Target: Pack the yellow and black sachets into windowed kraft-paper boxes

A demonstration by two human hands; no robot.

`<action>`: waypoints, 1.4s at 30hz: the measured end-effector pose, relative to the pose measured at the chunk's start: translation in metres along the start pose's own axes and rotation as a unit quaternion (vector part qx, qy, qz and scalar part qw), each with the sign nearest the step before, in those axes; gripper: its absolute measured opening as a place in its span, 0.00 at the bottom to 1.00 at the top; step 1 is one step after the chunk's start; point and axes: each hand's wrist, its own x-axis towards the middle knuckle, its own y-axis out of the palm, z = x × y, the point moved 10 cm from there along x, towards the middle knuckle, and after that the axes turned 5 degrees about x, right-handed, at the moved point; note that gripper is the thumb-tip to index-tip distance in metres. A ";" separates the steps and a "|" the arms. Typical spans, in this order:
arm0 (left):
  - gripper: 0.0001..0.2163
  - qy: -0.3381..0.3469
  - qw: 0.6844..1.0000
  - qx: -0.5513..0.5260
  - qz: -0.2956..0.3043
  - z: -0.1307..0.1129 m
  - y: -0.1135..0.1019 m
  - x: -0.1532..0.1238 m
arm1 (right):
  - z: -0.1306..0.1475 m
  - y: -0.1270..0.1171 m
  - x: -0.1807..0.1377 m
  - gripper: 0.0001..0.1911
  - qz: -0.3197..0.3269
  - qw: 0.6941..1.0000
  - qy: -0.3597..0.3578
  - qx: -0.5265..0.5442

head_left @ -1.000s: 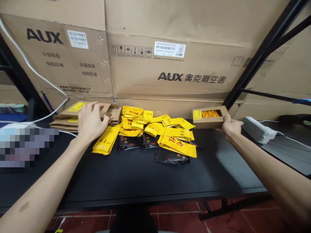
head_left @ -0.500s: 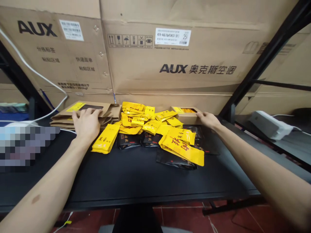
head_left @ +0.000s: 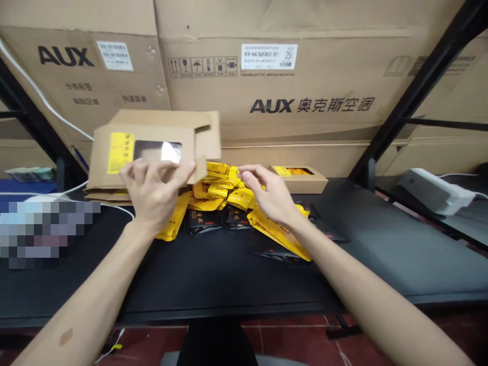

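My left hand (head_left: 154, 192) is raised and pinches the lower edge of a flat kraft cardboard carton (head_left: 152, 142), which has a yellow label and a clear window. My right hand (head_left: 269, 190) hangs open and empty just above a heap of yellow tea-style sachets (head_left: 240, 199), not visibly touching it. Black sachets (head_left: 206, 221) lie at the heap's front. A kraft box (head_left: 298, 179) with yellow packets showing through its window stands to the right of the heap. Beneath my left hand, a few flat cartons (head_left: 107, 196) remain stacked.
The heap sits on a black table (head_left: 381, 264). Large AUX cardboard cartons (head_left: 305, 86) stand behind it, between black shelf uprights (head_left: 412, 86). A white power strip (head_left: 434, 190) lies at the right, and a pixelated object (head_left: 49, 234) covers part of the left.
My left hand has lifted a flat carton up off the stack. My right hand has let go of the windowed box, leaving it by the heap, and moved left over the sachets.
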 end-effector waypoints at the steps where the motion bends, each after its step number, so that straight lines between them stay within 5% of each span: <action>1: 0.12 0.093 0.995 -0.007 -0.047 -0.029 -0.007 -0.005 | -0.005 0.011 -0.005 0.25 0.024 0.998 0.026 0.056; 3: 0.20 0.249 0.964 0.001 -0.098 -0.083 -0.010 -0.023 | -0.015 0.024 -0.014 0.31 0.044 0.981 0.077 0.170; 6: 0.21 0.318 0.944 -0.018 -0.081 -0.127 -0.001 -0.039 | -0.031 0.018 -0.023 0.31 -0.013 0.947 0.130 0.293; 11: 0.19 0.320 0.945 -0.052 -0.042 -0.135 0.008 -0.045 | -0.054 -0.001 -0.030 0.31 -0.092 0.915 0.204 0.337; 14: 0.18 0.221 0.972 -0.069 -0.033 -0.103 0.009 -0.033 | -0.059 -0.012 -0.030 0.30 -0.121 0.911 0.212 0.333; 17: 0.26 -0.028 0.993 -0.112 -0.010 -0.039 0.014 -0.016 | -0.063 -0.019 -0.029 0.30 -0.141 0.911 0.214 0.322; 19: 0.36 -0.218 0.948 -0.231 0.027 0.004 0.028 -0.019 | -0.064 -0.020 -0.029 0.30 -0.141 0.917 0.212 0.308; 22: 0.36 -0.372 0.798 -0.454 0.133 0.016 0.064 -0.032 | -0.064 -0.020 -0.029 0.30 -0.135 0.926 0.206 0.285; 24: 0.31 -0.388 0.740 -0.518 0.184 0.005 0.073 -0.036 | -0.065 -0.021 -0.029 0.31 -0.136 0.932 0.200 0.269; 29: 0.29 -0.415 0.690 -0.558 0.201 -0.004 0.074 -0.043 | -0.067 -0.031 -0.025 0.34 -0.168 0.934 0.177 0.261; 35: 0.26 -0.454 0.692 -0.540 0.154 0.008 0.077 -0.052 | -0.057 -0.031 -0.022 0.32 -0.159 0.943 0.161 0.244; 42: 0.22 -0.467 0.688 -0.550 0.080 0.019 0.068 -0.046 | -0.042 -0.012 -0.025 0.32 -0.070 0.955 0.177 0.228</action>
